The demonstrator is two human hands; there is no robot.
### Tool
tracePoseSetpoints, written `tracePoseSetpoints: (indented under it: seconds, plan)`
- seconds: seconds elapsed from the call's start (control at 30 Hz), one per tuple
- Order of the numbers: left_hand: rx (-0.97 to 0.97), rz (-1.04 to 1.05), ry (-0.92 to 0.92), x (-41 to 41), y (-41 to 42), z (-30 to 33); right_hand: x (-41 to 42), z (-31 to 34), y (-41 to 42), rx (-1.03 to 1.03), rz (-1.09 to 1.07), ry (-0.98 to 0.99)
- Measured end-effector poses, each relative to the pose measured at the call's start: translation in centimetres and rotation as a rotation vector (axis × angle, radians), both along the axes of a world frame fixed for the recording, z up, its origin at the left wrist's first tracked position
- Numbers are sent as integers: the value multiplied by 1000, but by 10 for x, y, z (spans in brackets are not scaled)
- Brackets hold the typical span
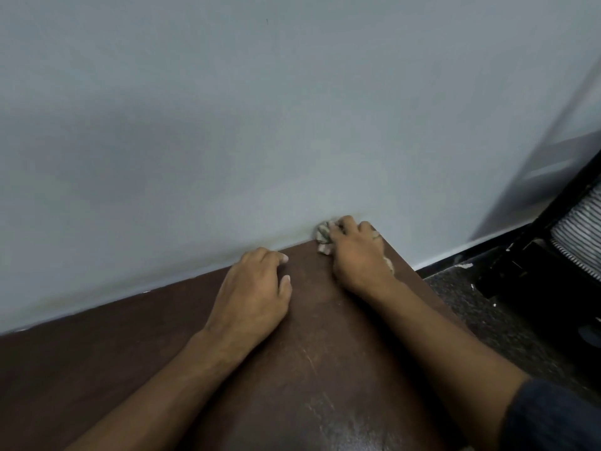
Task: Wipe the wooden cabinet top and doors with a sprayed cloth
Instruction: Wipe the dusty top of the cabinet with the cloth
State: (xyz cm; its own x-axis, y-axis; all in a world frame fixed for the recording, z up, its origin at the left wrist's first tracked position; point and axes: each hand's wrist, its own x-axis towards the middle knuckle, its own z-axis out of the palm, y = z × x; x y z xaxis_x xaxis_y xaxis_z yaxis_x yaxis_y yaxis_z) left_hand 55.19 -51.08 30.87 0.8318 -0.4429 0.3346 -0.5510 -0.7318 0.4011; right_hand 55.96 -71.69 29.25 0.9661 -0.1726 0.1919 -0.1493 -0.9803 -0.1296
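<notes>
R hand [359, 255] fingers clamped on crumpled cloth [323, 238], pressed at far R corner of brown cabinet top [341, 369] by wall [260, 125]. L hand [252, 294] flat on top, fingers loosely together, empty.

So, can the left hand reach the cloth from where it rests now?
Probably yes. The left hand lies flat on the cabinet top, beside the cloth bunched under the right hand at the wall. Only bare wood lies between them, but the right hand covers most of the cloth.
</notes>
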Motion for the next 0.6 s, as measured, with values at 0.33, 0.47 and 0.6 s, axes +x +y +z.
tracePoseSetpoints:
  seconds: [0.33,0.47,0.6]
  plan:
    - [-99,3,-58,-3,19,6,-42,-10,6,67,359,-64]
    - [-102,26,28,-7,18,0,-18,-10,2,55,53,-53]
    - [-138,69,24,-9,6,1,-48,-4,61,86,226,-50]
